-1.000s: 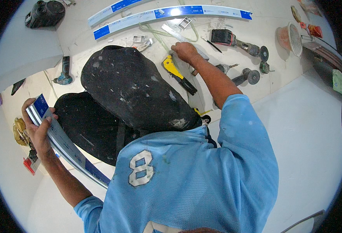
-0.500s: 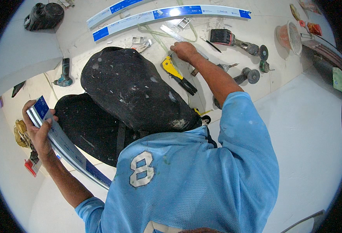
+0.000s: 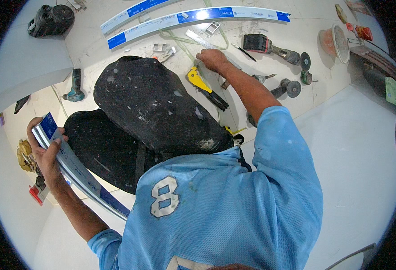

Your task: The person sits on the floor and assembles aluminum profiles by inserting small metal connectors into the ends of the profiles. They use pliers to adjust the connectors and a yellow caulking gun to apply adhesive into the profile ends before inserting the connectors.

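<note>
My left hand point(image 3: 47, 157) is wrapped round one end of a long profile point(image 3: 78, 167) covered in blue and white film. The profile slants past my left leg, and its other end is hidden behind my blue shirt. My right hand point(image 3: 213, 60) reaches to the floor with its fingers curled, over a flat metal ruler point(image 3: 198, 38). What the fingers hold, if anything, is hidden. Just below them lies a yellow hand riveter point(image 3: 199, 81) with black handles, its nose close to my fingertips. A pale green strap point(image 3: 184, 48) loops across the floor beside the hand.
Two more film-covered profiles point(image 3: 198, 18) lie at the far side. To the right are a cordless angle grinder point(image 3: 270, 48), another grinder point(image 3: 288, 87), a black pencil point(image 3: 244, 53) and a bucket point(image 3: 335, 44). A cordless drill point(image 3: 75, 85) lies left of my knees; a black bag point(image 3: 50, 19) stands farther off.
</note>
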`<state>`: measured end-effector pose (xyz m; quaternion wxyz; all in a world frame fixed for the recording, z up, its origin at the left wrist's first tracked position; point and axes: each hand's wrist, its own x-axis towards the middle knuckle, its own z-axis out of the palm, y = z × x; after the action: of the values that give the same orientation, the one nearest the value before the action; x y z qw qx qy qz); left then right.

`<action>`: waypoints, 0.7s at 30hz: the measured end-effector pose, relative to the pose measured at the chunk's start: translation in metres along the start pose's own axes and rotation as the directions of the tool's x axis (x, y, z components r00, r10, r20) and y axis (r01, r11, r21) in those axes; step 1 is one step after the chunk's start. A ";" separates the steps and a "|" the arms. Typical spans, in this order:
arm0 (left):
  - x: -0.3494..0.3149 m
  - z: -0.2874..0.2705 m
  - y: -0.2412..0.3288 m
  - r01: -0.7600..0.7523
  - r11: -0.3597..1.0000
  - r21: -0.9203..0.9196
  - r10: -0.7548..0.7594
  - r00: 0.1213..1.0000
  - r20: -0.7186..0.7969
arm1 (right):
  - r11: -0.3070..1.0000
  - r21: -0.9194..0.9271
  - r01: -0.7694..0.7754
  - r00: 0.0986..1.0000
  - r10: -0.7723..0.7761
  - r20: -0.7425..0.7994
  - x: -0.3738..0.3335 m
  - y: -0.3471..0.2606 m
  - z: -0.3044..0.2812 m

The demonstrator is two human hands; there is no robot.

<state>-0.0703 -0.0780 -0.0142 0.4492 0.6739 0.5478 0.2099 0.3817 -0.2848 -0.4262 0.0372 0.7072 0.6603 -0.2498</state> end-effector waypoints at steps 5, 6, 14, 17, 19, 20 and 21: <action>0.004 -0.013 -0.009 0.033 0.999 0.009 -0.034 0.998 0.052 | 1.000 0.031 0.001 1.000 -0.001 -0.003 -0.002 0.000 -0.004; 0.003 -0.012 -0.009 0.041 0.999 0.013 -0.041 0.998 0.048 | 0.999 0.038 -0.011 1.000 0.011 0.008 -0.003 -0.002 -0.007; 0.002 -0.006 -0.004 0.000 1.000 -0.024 0.001 1.000 0.023 | 1.000 0.006 0.003 0.999 -0.003 0.046 0.002 -0.006 -0.010; 0.003 -0.009 -0.008 0.024 1.000 -0.018 -0.023 0.999 0.026 | 1.000 -0.003 -0.017 0.999 0.018 0.043 0.001 -0.006 -0.013; 0.004 -0.012 -0.009 0.055 0.998 0.015 -0.056 0.998 0.038 | 1.000 -0.018 -0.005 0.998 0.006 0.056 0.000 -0.006 -0.016; 0.003 -0.011 -0.007 0.046 0.999 0.008 -0.046 0.998 0.033 | 1.000 -0.025 0.001 0.998 0.000 0.063 -0.001 -0.006 -0.017; 0.002 -0.009 -0.006 0.036 0.999 0.001 -0.036 0.999 0.028 | 1.000 -0.022 0.000 0.998 0.002 0.067 -0.001 -0.006 -0.017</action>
<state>-0.0793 -0.0728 -0.0150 0.4604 0.6668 0.5535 0.1922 0.3813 -0.2785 -0.4098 0.0674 0.6982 0.6611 -0.2661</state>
